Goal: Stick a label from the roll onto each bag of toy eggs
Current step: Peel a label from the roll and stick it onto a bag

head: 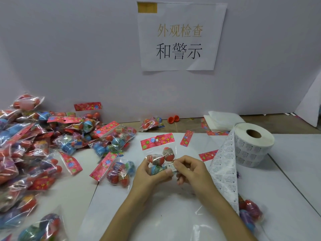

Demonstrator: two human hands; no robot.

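White label lies on the bag, pinched by right-hand fingers.

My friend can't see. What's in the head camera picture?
The left hand holds a bag of toy eggs while the right hand pinches a small white label against it. A label roll sits on the right; many more bags lie piled on the left.
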